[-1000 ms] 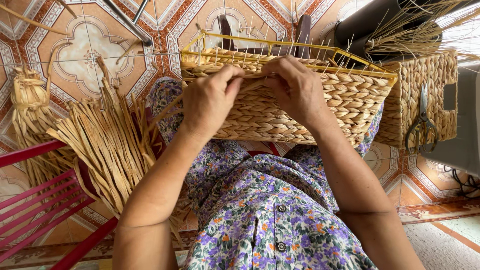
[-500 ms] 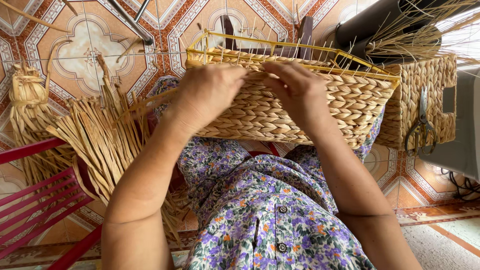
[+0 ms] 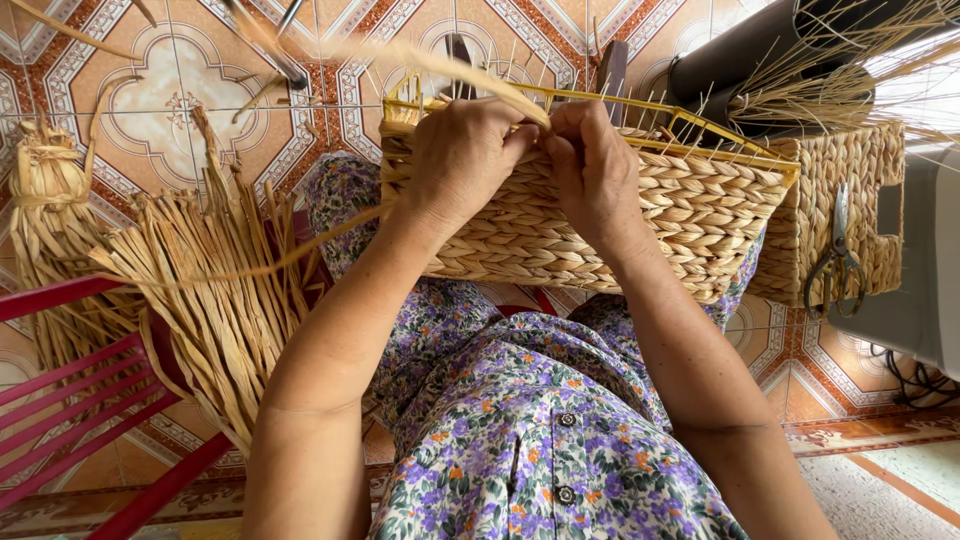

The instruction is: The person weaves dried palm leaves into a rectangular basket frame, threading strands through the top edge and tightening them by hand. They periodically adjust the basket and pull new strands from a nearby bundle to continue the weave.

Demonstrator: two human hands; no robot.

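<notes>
woven basket (image 3: 600, 215), on the lap under both hands; bundle of dried straw (image 3: 215, 300), left of the left hand (image 3: 462, 160); straw strand (image 3: 470, 75), now lifted above the rim, pinched by left hand and right hand (image 3: 590, 165).

Your left hand (image 3: 462, 160) and right hand (image 3: 592, 170) meet knuckle to knuckle out in front, fingers curled and pinched shut, both forearms angling inward from bent elbows.
</notes>
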